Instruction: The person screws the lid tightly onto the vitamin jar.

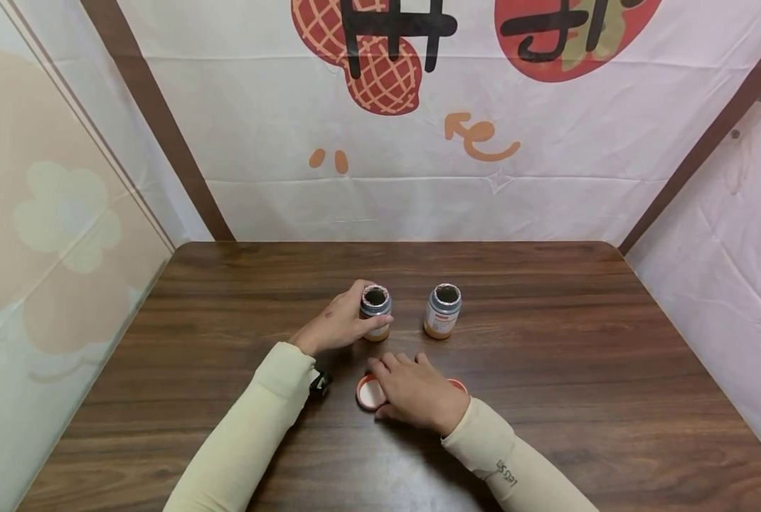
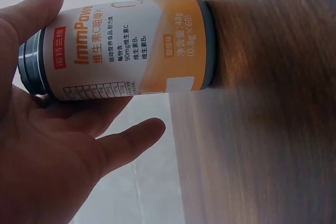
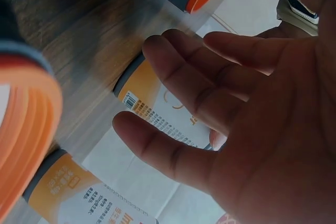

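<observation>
My left hand [image 1: 337,323] holds an open vitamin tablet bottle [image 1: 375,311] around its upper part, thumb on the near side. In the left wrist view this bottle [image 2: 123,51] shows an orange and white label and a dark threaded neck. A second open bottle [image 1: 442,318] stands upright a little to the right, apart from both hands. Nearer the body, my right hand [image 1: 421,391] hovers between two upturned lids, fingers spread and slightly bent. The left lid [image 1: 369,393] shows a white liner inside an orange rim; my right hand mostly covers the right lid [image 1: 459,385].
A brown wood-grain table [image 1: 547,341] carries everything. Behind it hangs a white printed curtain [image 1: 259,142], with more cloth along both sides. A black strap-like item [image 1: 320,384] sits at the left wrist.
</observation>
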Demonstrator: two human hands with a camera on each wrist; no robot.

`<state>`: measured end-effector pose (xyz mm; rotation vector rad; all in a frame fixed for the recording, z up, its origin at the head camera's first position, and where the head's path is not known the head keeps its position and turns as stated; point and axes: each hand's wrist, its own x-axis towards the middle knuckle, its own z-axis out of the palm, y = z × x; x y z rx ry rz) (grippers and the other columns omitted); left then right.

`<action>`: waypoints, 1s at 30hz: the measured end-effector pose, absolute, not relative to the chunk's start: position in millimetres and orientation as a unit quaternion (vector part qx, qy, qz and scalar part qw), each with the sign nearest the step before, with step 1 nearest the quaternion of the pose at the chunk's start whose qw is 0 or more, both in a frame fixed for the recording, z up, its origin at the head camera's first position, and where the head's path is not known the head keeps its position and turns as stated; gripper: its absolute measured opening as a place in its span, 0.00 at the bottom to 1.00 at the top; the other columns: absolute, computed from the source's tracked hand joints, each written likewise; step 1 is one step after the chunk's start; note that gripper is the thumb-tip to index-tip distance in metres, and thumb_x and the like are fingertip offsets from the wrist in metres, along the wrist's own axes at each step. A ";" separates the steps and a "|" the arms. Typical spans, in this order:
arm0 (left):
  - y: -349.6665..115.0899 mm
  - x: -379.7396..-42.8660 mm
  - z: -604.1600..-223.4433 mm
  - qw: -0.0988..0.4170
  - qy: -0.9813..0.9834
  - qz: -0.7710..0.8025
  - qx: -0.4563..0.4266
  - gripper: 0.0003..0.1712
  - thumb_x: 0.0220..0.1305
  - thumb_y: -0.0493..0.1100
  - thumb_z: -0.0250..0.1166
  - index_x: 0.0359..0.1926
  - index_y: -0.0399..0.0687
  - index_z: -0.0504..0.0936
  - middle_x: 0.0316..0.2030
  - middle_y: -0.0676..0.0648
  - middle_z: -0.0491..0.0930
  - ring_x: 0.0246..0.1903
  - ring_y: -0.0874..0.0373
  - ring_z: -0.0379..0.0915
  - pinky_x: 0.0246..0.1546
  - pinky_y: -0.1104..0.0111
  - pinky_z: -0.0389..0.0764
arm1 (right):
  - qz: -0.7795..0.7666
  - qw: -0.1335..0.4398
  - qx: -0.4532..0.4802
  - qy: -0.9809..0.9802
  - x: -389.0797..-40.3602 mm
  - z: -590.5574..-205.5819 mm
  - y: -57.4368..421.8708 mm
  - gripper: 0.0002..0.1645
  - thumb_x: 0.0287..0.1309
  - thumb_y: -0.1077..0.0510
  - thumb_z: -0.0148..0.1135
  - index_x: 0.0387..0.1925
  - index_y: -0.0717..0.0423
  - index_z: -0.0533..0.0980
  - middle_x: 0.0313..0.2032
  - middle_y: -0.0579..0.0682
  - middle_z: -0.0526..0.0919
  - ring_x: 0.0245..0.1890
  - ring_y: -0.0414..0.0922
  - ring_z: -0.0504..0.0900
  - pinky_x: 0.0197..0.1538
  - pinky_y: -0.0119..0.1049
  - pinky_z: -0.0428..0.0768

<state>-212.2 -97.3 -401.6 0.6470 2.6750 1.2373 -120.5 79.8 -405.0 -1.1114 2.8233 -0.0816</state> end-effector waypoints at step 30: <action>-99.1 -212.7 -408.3 0.099 0.874 0.438 0.186 0.37 0.65 0.48 0.71 0.67 0.38 0.64 0.57 0.39 0.74 0.58 0.46 0.72 0.60 0.51 0.70 | 0.009 0.054 -0.362 0.930 -120.2 -413.5 74.6 0.28 0.57 0.41 0.71 0.53 0.51 0.77 0.45 0.46 0.77 0.47 0.45 0.77 0.42 0.45 0.73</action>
